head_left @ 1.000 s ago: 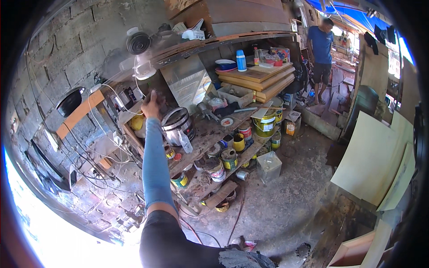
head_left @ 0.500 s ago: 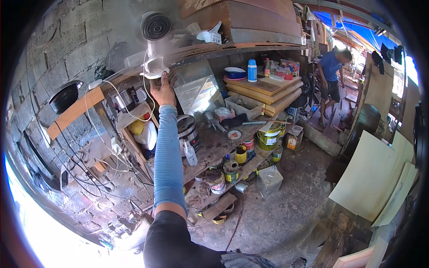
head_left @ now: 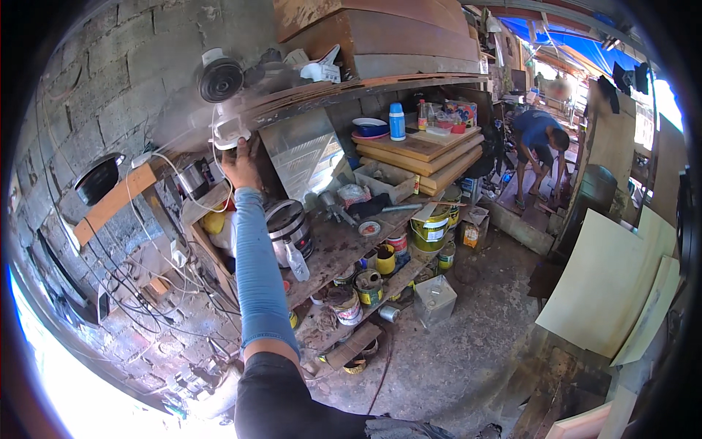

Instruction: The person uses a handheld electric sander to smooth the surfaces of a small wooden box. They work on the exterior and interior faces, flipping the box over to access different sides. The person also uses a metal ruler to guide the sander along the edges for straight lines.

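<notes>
A small white fan (head_left: 223, 99) stands on the edge of the upper wooden shelf (head_left: 351, 91), its dark round head blurred and its white base gripped from below by the left hand (head_left: 240, 162), whose fingers wrap around that base; the arm wears a blue sleeve. The right hand is not in view. A white cord (head_left: 139, 190) hangs from the fan down the block wall (head_left: 102, 80) toward a tangle of dark cables. Just right of the fan lie white plastic pieces and a leaning metal sheet (head_left: 303, 150). Below the fan, on the dusty table (head_left: 344, 245), sits a silver rice cooker (head_left: 289, 227) with a clear bottle beside it. Further right of the fan, stacked wooden boards (head_left: 431, 157) carry a blue bottle (head_left: 396, 121) and bowls. Under the table, paint cans (head_left: 431, 227) crowd a lower shelf. The floor (head_left: 453, 358) is bare grey concrete. Far right of the fan, a person in a blue shirt (head_left: 537, 135) bends over, and pale boards (head_left: 607, 285) lean upright.
</notes>
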The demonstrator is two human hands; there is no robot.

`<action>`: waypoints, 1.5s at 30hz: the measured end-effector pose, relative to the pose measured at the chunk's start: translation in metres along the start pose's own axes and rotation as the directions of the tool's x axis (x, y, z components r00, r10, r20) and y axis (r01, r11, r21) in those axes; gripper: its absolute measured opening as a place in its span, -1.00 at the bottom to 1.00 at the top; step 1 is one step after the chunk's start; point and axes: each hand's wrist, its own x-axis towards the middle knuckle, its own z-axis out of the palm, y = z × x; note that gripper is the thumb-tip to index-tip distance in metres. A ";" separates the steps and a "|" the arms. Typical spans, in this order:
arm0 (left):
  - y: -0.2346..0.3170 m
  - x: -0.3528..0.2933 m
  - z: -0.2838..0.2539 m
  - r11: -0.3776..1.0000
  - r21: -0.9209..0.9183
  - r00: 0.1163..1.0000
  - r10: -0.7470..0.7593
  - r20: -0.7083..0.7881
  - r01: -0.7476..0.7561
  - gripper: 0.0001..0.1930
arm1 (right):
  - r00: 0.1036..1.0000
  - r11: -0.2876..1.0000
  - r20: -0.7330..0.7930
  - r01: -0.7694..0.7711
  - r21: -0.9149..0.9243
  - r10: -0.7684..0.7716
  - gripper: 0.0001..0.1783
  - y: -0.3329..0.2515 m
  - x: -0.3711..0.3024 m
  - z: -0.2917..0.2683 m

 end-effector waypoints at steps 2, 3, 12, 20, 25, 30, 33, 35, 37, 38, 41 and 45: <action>0.006 0.005 0.009 0.999 0.014 0.999 -0.033 -0.017 0.034 -0.56 | 1.000 1.000 0.011 -0.001 -0.005 0.001 -0.54 0.001 0.001 -0.001; 0.008 0.008 0.011 0.998 0.023 0.998 -0.050 -0.027 0.050 -0.56 | 1.000 1.000 0.012 0.001 -0.008 -0.001 -0.54 0.001 0.003 -0.002; 0.008 0.009 0.014 0.992 0.100 0.996 -0.072 -0.045 0.076 -0.54 | 1.000 0.999 -0.013 -0.029 -0.036 0.029 -0.54 0.021 -0.003 -0.029; 0.020 0.000 0.017 0.988 0.061 0.990 -0.140 -0.027 0.142 -0.48 | 0.964 0.964 -0.107 -0.251 -0.086 0.241 -0.54 0.108 -0.055 -0.084; 0.028 -0.018 0.005 0.963 0.079 0.957 -0.243 -0.157 0.258 -0.59 | 0.851 0.858 -0.194 -0.508 -0.069 0.488 -0.55 0.215 -0.137 -0.124; 0.023 -0.039 0.006 0.892 0.084 0.870 -0.406 -0.280 0.444 -0.51 | 0.685 0.708 -0.228 -0.705 0.031 0.692 -0.55 0.322 -0.220 -0.147; -0.044 -0.187 0.063 0.669 0.301 0.683 -0.727 0.076 0.679 -0.54 | 0.532 0.599 -0.387 -0.798 0.071 0.754 -0.54 0.361 -0.318 -0.193; -0.033 -0.301 0.080 0.553 0.486 0.441 -0.833 0.335 0.677 -0.50 | 0.478 0.522 -0.433 -0.853 -0.019 0.764 -0.54 0.360 -0.369 -0.174; 0.004 -0.385 0.085 0.469 0.623 0.141 -0.854 0.502 0.626 -0.46 | 0.490 0.504 -0.441 -0.858 -0.094 0.752 -0.54 0.355 -0.336 -0.158; 0.018 -0.427 0.095 0.440 0.668 -0.051 -0.813 0.581 0.600 -0.43 | 0.472 0.507 -0.478 -0.860 -0.062 0.741 -0.54 0.345 -0.324 -0.165; 0.041 -0.614 0.071 -0.303 0.800 -0.828 -0.411 0.381 0.518 -0.41 | 0.254 0.351 -0.508 -0.931 0.102 0.823 -0.54 0.345 -0.370 -0.166; 0.139 -0.719 0.150 0.018 0.990 -0.979 -0.149 0.139 0.138 -0.46 | 0.056 0.362 -0.629 -0.856 0.370 0.776 -0.50 0.316 -0.424 -0.105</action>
